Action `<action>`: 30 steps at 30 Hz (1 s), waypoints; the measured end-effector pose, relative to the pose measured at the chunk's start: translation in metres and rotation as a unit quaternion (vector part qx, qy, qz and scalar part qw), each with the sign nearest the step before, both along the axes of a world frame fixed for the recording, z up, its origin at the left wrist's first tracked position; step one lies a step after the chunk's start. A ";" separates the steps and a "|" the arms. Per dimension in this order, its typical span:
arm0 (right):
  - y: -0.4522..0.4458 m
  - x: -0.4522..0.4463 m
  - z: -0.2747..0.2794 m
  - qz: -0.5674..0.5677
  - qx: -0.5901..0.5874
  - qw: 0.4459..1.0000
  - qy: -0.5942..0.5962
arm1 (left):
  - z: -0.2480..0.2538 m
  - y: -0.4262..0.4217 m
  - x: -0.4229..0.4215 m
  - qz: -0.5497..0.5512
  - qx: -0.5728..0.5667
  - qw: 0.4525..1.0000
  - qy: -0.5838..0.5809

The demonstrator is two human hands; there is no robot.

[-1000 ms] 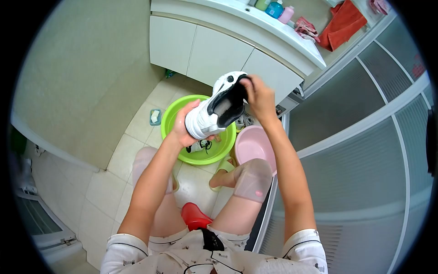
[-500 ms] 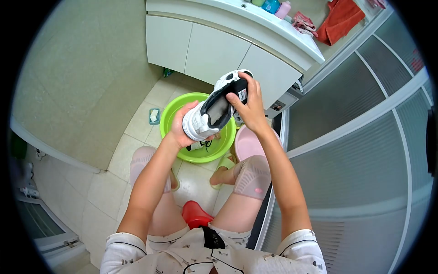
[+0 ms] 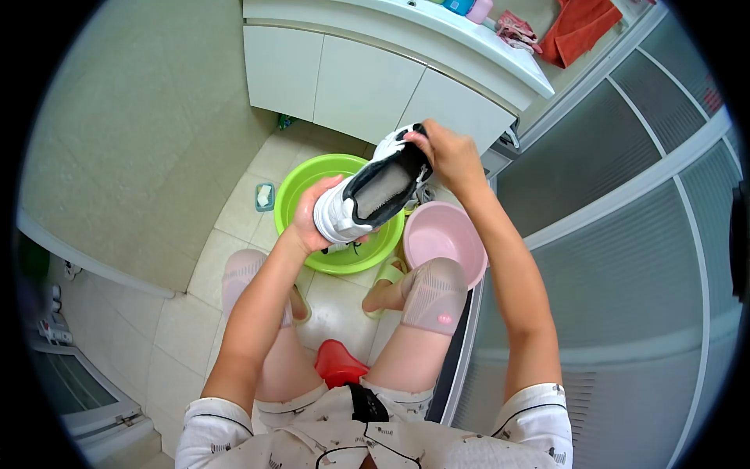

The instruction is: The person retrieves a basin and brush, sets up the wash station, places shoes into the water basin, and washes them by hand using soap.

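A white sneaker (image 3: 337,209) with a black lining is held up over a green basin (image 3: 291,195), its opening facing me. My left hand (image 3: 310,213) is wrapped round the heel end. At the other end, the fingers of my right hand (image 3: 449,156) pinch the black tongue and pull it back, so the grey insole shows. Below the held sneaker, part of another shoe with a black lace (image 3: 344,248) lies in the basin, mostly hidden.
A pink basin (image 3: 444,234) stands right of the green one. A soap dish (image 3: 264,197) with soap sits on the tiles to the left. Ahead is a white vanity cabinet (image 3: 363,78); a ribbed-glass partition (image 3: 601,289) runs along the right. A red stool (image 3: 338,363) is beneath me.
My right hand has shifted from inside the shoe's opening to its far upper end, drawing the tongue back. More of the insole shows. My left hand keeps its hold on the heel.
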State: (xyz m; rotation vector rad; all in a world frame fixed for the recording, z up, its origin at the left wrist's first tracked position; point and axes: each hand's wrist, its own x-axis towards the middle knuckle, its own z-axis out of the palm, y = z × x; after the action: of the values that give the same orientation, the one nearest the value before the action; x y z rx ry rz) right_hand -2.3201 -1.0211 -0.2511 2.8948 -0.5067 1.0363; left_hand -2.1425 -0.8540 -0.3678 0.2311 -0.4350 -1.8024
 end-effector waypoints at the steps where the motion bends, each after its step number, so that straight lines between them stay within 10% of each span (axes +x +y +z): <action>1: 0.000 -0.002 0.002 -0.048 0.016 0.998 0.033 | -0.004 0.000 0.001 0.011 0.000 1.000 -0.007; 5: 0.024 0.009 -0.004 -0.184 0.067 0.979 -0.064 | 0.002 0.000 -0.006 0.028 0.021 0.999 0.005; 12: 0.105 0.041 -0.079 -0.059 0.388 0.903 -0.175 | -0.021 -0.015 -0.008 0.169 0.037 0.984 -0.051; 17: 0.149 0.030 -0.064 -0.058 0.387 0.913 -0.114 | -0.003 -0.007 -0.009 0.210 -0.019 0.972 -0.103; 21: 0.108 0.049 -0.051 -0.059 0.488 0.809 -0.323 | 0.002 -0.003 -0.020 0.227 -0.050 0.947 -0.221; 26: 0.147 0.035 -0.059 -0.121 0.302 0.942 -0.077 | -0.004 -0.001 -0.007 0.192 -0.034 0.977 -0.087; 30: 0.160 -0.003 -0.073 0.065 0.404 0.912 -0.030 | 0.008 0.009 0.005 0.127 -0.069 0.989 -0.029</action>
State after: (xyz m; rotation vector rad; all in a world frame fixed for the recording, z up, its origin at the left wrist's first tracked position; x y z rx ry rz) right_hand -2.3230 -0.8610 -0.3242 3.6515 -0.9534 1.1405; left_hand -2.1372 -0.8451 -0.3595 0.2311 -0.5449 -1.5134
